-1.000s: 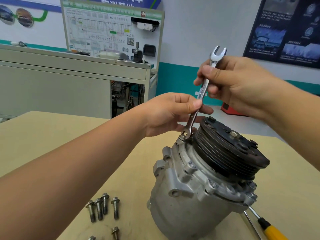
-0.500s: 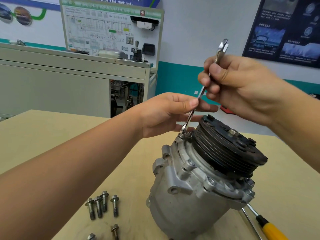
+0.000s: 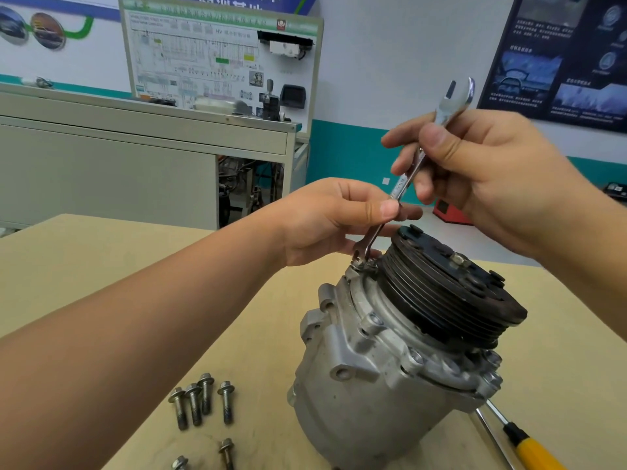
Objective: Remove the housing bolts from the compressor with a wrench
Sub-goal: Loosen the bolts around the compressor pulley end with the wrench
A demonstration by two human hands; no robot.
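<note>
A grey aluminium compressor (image 3: pixel 369 381) with a black ribbed pulley (image 3: pixel 448 290) stands tilted on the wooden table (image 3: pixel 101 259). A slim double-ended steel wrench (image 3: pixel 403 184) rises steeply; its lower jaw sits on a housing bolt (image 3: pixel 360 264) at the top rim of the housing. My right hand (image 3: pixel 492 178) pinches the upper shaft, the top jaw sticking out above it. My left hand (image 3: pixel 339 222) pinches the lower shaft between thumb and fingers, just above the bolt. Several removed bolts (image 3: pixel 200 401) lie on the table at front left of the compressor.
A yellow-handled screwdriver (image 3: pixel 529 446) lies at the compressor's right foot, near the frame's bottom edge. Behind the table stands a grey cabinet (image 3: pixel 135 157) with a wiring display board (image 3: pixel 220 59). A dark poster (image 3: pixel 570 56) hangs on the right wall.
The wrench's upper end has swung, its top jaw turning from face-on to edge-on and back. Both hands kept their hold and the lower jaw stayed on the bolt.
</note>
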